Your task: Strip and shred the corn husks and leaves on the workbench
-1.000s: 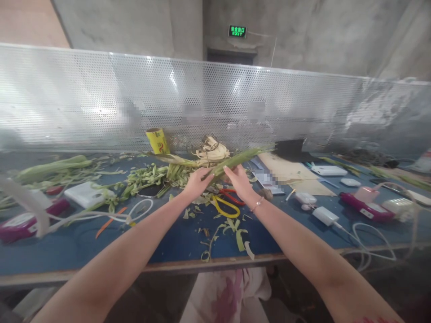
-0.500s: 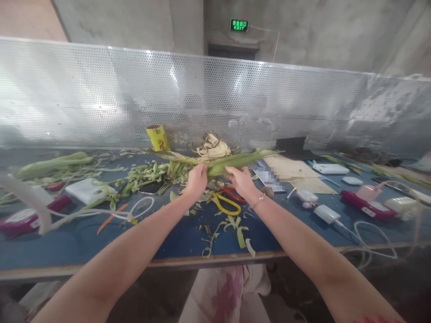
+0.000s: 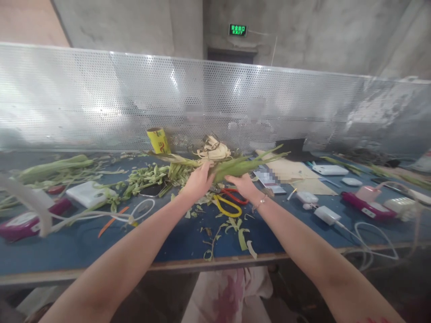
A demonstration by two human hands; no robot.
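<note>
Both of my hands are at a long green corn husk [image 3: 235, 168], held above the middle of the table, its split, leafy tips pointing right. My left hand [image 3: 201, 180] is closed at the husk's left end. From below, my right hand [image 3: 243, 185] pinches the husk near its middle, thumb toward the left. Just under the hands lie scissors with one yellow and one red handle loop [image 3: 228, 207]; their blades are mostly hidden. Behind the husk rests a pale bundle of dry husk [image 3: 213, 149]. Green plant trimmings [image 3: 148, 177] are heaped left of my left hand.
A yellow tube [image 3: 158, 140] stands by the perforated metal screen [image 3: 134, 98]. White devices, cables and purple power strips [image 3: 368, 207] occupy both sides. Brown paper [image 3: 286, 168] lies to the right. Peel scraps [image 3: 240, 237] are strewn near the table's front edge [image 3: 215, 264].
My left hand has moved slightly right and up along the husk. The husk's right-hand tips have fanned apart and sit a little farther right.
</note>
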